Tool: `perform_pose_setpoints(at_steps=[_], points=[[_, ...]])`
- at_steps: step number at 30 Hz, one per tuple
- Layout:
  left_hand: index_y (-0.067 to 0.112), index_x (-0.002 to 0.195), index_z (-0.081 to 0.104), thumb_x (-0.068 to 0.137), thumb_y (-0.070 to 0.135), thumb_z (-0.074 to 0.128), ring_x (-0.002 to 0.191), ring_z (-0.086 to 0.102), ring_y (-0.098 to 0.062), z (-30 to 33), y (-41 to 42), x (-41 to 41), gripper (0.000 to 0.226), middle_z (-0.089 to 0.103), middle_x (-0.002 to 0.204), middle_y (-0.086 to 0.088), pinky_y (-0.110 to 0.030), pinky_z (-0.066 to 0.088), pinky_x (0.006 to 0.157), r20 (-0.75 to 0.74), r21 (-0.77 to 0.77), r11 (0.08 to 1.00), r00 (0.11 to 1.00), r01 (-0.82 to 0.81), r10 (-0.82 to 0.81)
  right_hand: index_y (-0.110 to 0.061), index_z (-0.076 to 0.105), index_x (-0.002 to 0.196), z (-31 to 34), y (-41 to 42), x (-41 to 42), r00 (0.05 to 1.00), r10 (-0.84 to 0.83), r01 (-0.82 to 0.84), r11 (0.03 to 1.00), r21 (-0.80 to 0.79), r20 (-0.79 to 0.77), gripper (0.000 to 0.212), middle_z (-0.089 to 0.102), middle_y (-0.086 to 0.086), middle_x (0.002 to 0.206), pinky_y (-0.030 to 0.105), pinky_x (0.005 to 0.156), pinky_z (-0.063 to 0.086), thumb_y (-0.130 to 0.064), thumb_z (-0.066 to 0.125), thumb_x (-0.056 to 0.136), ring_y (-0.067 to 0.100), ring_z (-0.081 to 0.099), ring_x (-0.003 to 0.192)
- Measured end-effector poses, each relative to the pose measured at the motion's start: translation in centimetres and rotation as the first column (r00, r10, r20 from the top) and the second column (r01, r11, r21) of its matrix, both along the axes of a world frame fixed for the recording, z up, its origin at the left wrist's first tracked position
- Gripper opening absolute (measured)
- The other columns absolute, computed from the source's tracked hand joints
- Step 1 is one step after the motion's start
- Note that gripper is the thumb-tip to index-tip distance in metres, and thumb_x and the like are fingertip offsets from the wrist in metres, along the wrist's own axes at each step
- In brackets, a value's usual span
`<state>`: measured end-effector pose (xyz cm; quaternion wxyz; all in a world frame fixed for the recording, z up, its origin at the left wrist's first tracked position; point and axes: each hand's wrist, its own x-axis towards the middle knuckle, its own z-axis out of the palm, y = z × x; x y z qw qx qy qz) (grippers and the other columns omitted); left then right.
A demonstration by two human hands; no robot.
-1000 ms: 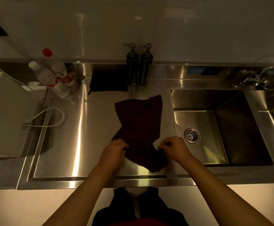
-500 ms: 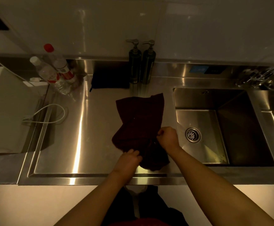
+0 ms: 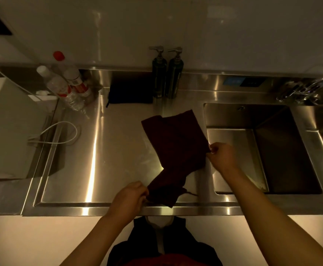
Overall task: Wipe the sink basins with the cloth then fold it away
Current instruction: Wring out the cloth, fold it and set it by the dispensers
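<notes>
Cloth: I see the dark red cloth point(image 3: 174, 146) lying rumpled on the steel counter point(image 3: 99, 160), just left of the sink basin point(image 3: 253, 150).
Left hand: my left hand point(image 3: 130, 196) pinches the bunched near corner by the counter's front edge.
Right hand: my right hand point(image 3: 222, 156) pinches the cloth's right edge, beside the basin rim.
Handling: I judge it light, limp and possibly damp; it will sag and drag rather than hold shape.
Grip: I'd take corners or hems, pulled taut, to get a clean fold.
</notes>
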<state>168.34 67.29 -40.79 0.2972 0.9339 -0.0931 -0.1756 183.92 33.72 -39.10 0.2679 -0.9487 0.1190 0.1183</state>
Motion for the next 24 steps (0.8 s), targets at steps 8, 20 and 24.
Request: perform_pose_setpoints(at_steps=[8,20,24], points=[[0.023,0.123,0.070,0.100,0.014,0.059,0.107,0.057,-0.009,-0.4,-2.3,1.8,0.026,0.062,0.116,0.008,-0.019,0.046,0.089,-0.001,-0.063,0.995,0.997,-0.074,0.074,-0.020,0.075,0.106,-2.6,2.1,-6.1,0.987,0.119,-0.102,0.982,0.160,-0.105,0.018,0.072,0.002,0.103,0.020,0.078,0.046,-0.010,0.069,0.093,0.019,0.069,0.096],[0.019,0.160,0.031,0.099,0.039,0.062,0.150,0.028,-0.034,-3.7,-5.5,14.9,0.071,0.025,0.166,-0.012,-0.048,0.030,0.121,0.019,0.222,0.971,0.996,-0.092,0.090,-0.010,0.055,0.142,-0.9,4.2,2.9,0.920,0.392,-0.393,0.919,0.038,0.030,0.046,0.048,0.007,0.150,0.024,0.107,0.035,-0.013,0.063,0.097,0.026,0.051,0.133],[0.017,0.163,0.022,0.101,0.042,0.057,0.156,0.015,-0.035,-4.9,-6.2,16.4,0.075,0.015,0.169,-0.015,-0.051,0.022,0.125,0.024,0.272,0.954,0.992,-0.125,0.123,-0.010,0.044,0.153,-2.2,4.9,6.7,0.897,0.440,-0.441,0.897,0.013,0.047,0.053,0.032,0.009,0.163,0.034,0.122,0.028,-0.010,0.056,0.101,0.027,0.034,0.148]])
